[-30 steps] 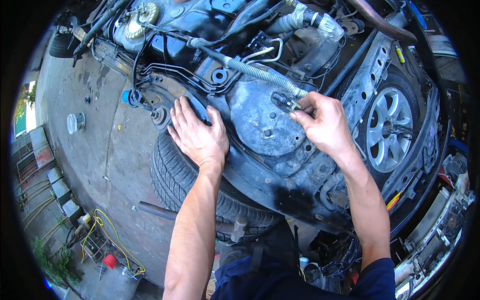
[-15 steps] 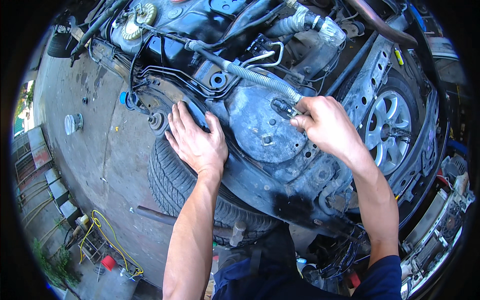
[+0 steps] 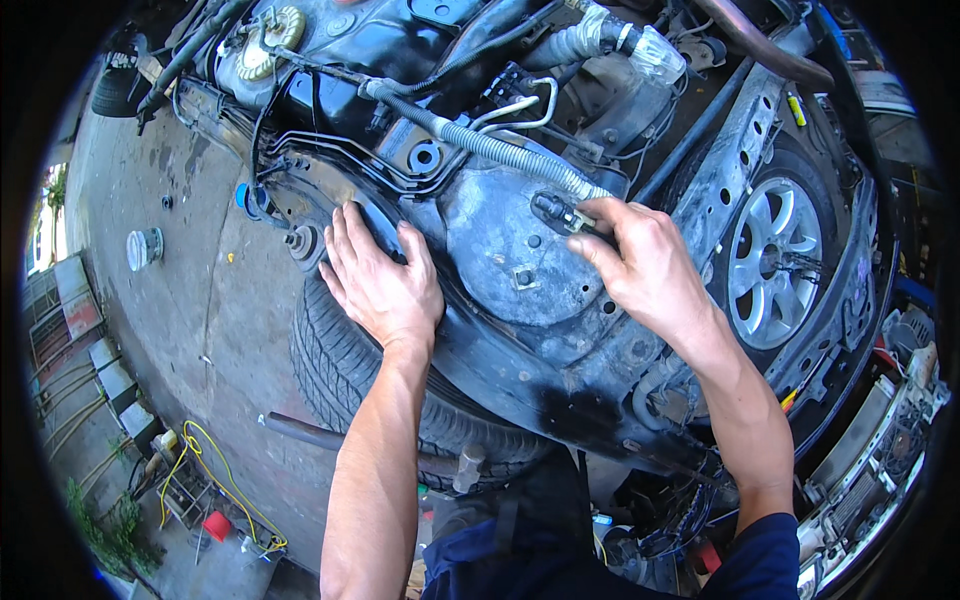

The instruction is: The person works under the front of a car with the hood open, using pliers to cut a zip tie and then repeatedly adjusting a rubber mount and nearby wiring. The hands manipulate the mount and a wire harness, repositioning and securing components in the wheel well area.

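My left hand (image 3: 385, 282) rests flat with fingers stretched out on the dark body edge above the tire (image 3: 335, 350). It holds nothing. Over the round, scuffed metal dome (image 3: 490, 230), the thumb and forefinger of my right hand (image 3: 655, 265) pinch a black electrical connector (image 3: 553, 211). A grey corrugated wiring conduit (image 3: 480, 143) runs from the upper left down to that hand. Part of the connector and the conduit's end are hidden behind my fingers.
A silver wheel (image 3: 777, 250) stands beyond a perforated metal rail at right. Across the top lies a black tank (image 3: 350, 40) with pipes and hoses. A sledgehammer (image 3: 469, 468) is beside the tire. On the concrete floor at left sits a tin can (image 3: 145, 248).
The right thumb and forefinger have loosened somewhat around the connector, uncovering more of it. My left hand stays on the body edge. The whole view has shifted slightly.
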A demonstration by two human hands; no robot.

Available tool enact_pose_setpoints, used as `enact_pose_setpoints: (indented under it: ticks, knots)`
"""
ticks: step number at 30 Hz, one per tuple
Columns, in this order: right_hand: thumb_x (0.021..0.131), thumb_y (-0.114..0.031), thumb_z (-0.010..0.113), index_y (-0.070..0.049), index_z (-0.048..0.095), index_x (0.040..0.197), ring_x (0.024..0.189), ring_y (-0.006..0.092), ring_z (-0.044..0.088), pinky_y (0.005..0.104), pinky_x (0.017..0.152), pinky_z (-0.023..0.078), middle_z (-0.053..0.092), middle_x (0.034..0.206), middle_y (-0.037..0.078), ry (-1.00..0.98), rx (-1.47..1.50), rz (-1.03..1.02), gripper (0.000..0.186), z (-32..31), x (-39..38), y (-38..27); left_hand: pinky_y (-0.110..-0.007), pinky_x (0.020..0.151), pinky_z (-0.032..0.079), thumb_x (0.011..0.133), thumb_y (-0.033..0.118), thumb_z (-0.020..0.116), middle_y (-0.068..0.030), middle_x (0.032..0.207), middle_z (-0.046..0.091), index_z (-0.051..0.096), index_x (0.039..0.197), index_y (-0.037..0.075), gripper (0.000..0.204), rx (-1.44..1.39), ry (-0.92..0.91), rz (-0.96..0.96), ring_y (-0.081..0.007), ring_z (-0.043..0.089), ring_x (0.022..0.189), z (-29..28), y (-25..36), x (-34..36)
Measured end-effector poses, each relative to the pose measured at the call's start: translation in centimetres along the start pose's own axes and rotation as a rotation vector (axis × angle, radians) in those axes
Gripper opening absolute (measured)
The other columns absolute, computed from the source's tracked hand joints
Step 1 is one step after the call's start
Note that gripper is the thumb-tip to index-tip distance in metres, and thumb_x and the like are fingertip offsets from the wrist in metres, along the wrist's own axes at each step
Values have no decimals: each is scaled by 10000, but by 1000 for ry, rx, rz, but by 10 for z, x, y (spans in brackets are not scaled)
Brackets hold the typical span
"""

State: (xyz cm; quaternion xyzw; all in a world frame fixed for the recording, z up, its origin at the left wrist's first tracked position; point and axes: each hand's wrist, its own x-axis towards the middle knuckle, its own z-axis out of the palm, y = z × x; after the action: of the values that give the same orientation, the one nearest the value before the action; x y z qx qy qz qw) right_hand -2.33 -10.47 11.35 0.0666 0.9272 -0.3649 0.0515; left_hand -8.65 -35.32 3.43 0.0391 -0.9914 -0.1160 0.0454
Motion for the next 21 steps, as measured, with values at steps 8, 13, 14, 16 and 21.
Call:
enact_pose_setpoints:
  ticks: [8, 13, 14, 16, 21]
  knots:
    - [911, -126, 780, 67, 735, 1052, 896, 349, 719, 438, 797, 585, 748, 941, 202, 129, -147, -184, 243, 14, -9, 16, -545, 1299, 186, 976, 419, 569, -165, 1620, 467, 446, 1568, 38, 715, -16, -32, -12, -334, 354, 1556, 0, -1, 0]
    - [904, -115, 791, 67, 733, 1033, 859, 341, 702, 433, 791, 584, 732, 935, 176, 222, -83, -180, 230, 14, -17, 16, -545, 1299, 185, 977, 416, 568, -168, 1623, 462, 443, 1570, 37, 716, -15, -34, -13, -338, 347, 1560, -1, 0, 0]
    - [904, -117, 793, 66, 732, 1023, 854, 338, 698, 431, 789, 584, 730, 937, 169, 240, -81, -156, 226, 15, -19, 14, -545, 1299, 184, 977, 416, 568, -169, 1623, 462, 442, 1571, 36, 716, -15, -35, -13, -339, 347, 1560, -1, 0, 0]
    - [909, -128, 797, 55, 730, 999, 837, 326, 690, 425, 761, 575, 725, 938, 156, 285, 2, -49, 215, 21, -22, 10, -546, 1299, 183, 977, 415, 568, -170, 1623, 461, 440, 1572, 34, 718, -20, -38, -12, -341, 346, 1561, -1, 0, 1]
    - [927, -128, 787, 30, 734, 962, 806, 307, 676, 415, 690, 537, 724, 913, 147, 295, -107, -101, 170, 24, -21, 11, -546, 1300, 181, 977, 417, 566, -170, 1626, 459, 438, 1574, 32, 722, -25, -38, -14, -341, 347, 1561, -1, 0, 1]
